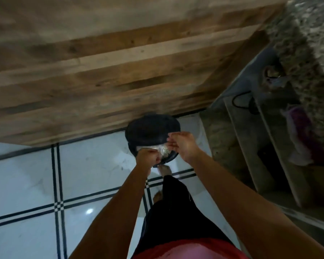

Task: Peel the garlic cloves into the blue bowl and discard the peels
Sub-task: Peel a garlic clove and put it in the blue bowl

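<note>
I stand over a black pedal bin (170, 159) whose round lid (151, 129) is tipped up. Both my hands hang over its mouth. My left hand (147, 157) is curled into a loose fist around a clump of pale garlic peels (164, 151). My right hand (181, 146) has its fingertips bunched together, pinching at the same peels from the right. The frame is blurred, so I cannot tell whether any peels are falling. Neither the blue bowl nor any garlic cloves are in view.
A bare foot (165, 170) sits at the bin's base. A wooden panel (101, 71) rises right behind the bin. White floor tiles with dark lines (36, 184) spread to the left. Grey stone shelving (260, 146) with cloths and a cable stands at the right.
</note>
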